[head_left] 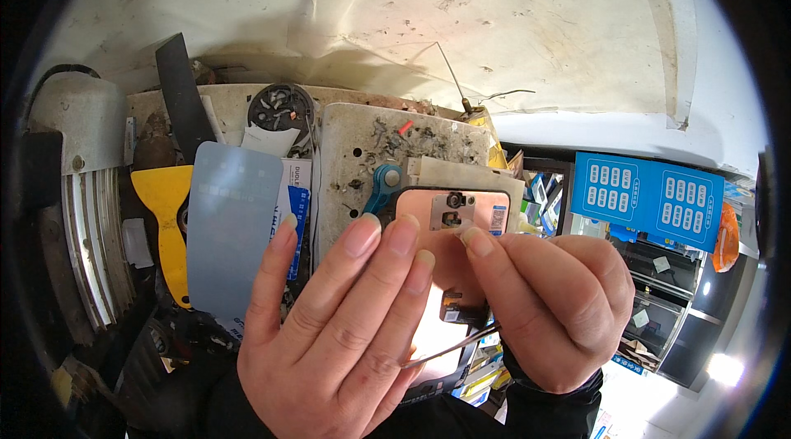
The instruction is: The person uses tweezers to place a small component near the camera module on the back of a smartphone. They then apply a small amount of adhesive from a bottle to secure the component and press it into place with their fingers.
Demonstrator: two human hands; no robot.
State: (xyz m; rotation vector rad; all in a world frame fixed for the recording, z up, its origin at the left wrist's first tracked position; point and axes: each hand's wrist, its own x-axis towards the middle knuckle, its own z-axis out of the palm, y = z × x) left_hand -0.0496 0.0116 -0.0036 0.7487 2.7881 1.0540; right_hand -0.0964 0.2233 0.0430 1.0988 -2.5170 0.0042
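Note:
A phone screen point(457, 270) shows its copper-coloured, shiny back, with a small metal bracket point(453, 213) near its top and a dark flex connector point(461, 308) lower down. My left hand point(346, 332) has its fingers stretched out over the screen's left side; its thumb is hidden. Thumb and finger of my right hand point(552, 299) pinch together just below the bracket; a tiny pale bit shows at the tips, too small to name. Thin metal tweezers point(449, 347) run between both hands, and which one holds them is unclear.
Beneath lies a worn board point(338, 167) littered with scraps and small screws. Left of it are a grey sheet point(231, 225), a yellow scraper point(161, 192) and a round black tray point(280, 107) of small parts. A blue clip point(385, 186) touches the screen's left edge. A blue printed card point(647, 200) stands right.

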